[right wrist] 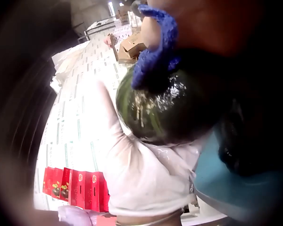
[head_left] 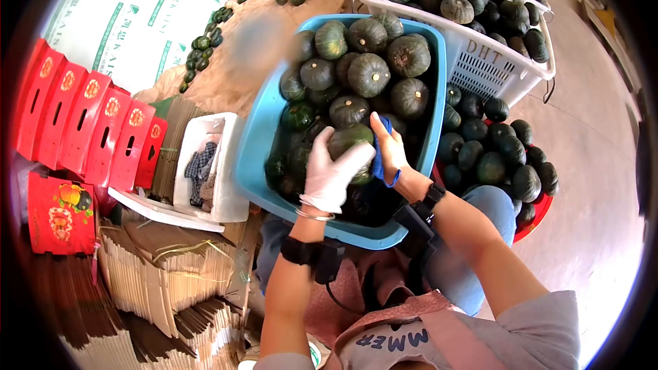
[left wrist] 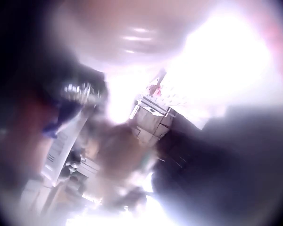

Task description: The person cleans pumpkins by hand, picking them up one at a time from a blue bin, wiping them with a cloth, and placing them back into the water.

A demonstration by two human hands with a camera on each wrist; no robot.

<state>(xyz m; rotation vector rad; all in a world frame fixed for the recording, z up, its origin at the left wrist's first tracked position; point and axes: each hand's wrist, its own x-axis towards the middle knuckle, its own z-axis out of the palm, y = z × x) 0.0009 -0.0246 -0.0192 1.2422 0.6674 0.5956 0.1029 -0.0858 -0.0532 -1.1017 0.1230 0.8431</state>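
A glossy dark green pumpkin (head_left: 351, 138) is gripped by my left hand (head_left: 327, 177), which wears a white glove with thumb and fingers around it. My bare right hand (head_left: 391, 149) holds a blue cloth (head_left: 378, 163) against the pumpkin's right side. Up close in the right wrist view, the cloth (right wrist: 155, 47) lies on the wet-looking skin of the pumpkin (right wrist: 151, 115), with the gloved hand (right wrist: 141, 174) below it. Both hands are over a blue tub (head_left: 257, 164) heaped with more pumpkins (head_left: 369, 74). Blur and glare hide most of the left wrist view.
White crates (head_left: 473, 72) full of pumpkins stand at the back right, above a red basin (head_left: 541, 216) of pumpkins. On the left are red boxes (head_left: 82, 113), a white foam box (head_left: 233, 192) with cloths, and stacked cardboard (head_left: 137, 281). Small pumpkins lie on brown paper (head_left: 236, 75).
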